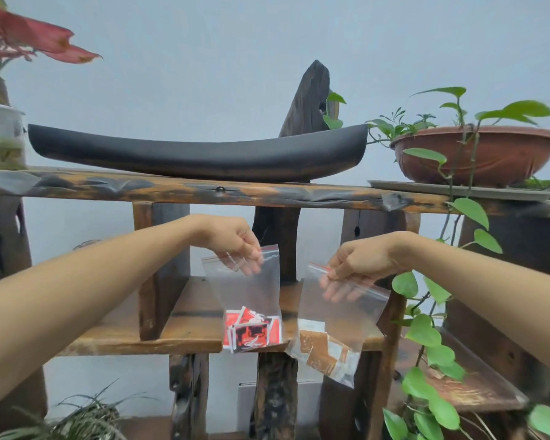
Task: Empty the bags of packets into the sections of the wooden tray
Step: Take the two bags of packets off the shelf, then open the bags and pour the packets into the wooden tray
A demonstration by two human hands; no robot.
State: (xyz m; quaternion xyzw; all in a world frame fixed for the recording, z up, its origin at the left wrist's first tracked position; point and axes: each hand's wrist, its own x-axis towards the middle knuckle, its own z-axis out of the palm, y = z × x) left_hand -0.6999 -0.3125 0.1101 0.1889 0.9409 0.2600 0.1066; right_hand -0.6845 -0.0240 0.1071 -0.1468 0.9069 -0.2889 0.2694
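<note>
A rough wooden shelf unit (pixel 235 193) is filling the middle of the view, its top plank running from nine to three o'clock. A long dark wooden tray (pixel 200 155) is sitting on that plank, its long axis lying left to right and both ends curving upward; its inside is hidden by the near wall, so any sections or contents cannot be made out. At two o'clock a brown planter bowl (pixel 477 155) is holding a trailing green vine (pixel 426 312) that is hanging down toward five o'clock. At ten o'clock a white pot (pixel 2 134) with red leaves is being cut off by the frame edge.

Below the tray, toward six o'clock, two clear zip bags are hanging upright in front of the lower shelf board (pixel 191 325), mouths up. The left hand (pixel 232 241) is pinching the top edge of the left bag (pixel 246 290), fingers curled over the seal, and red and black packets (pixel 251 333) are lying heaped at its bottom. The right hand (pixel 359 263) is pinching the red-striped seal of the right bag (pixel 337 315), its fingers showing blurred through the plastic. This bag is tilting, its bottom swinging toward six o'clock, with orange-brown and white packets (pixel 321 350) gathered low. Print on the packets is too blurred to read.
</note>
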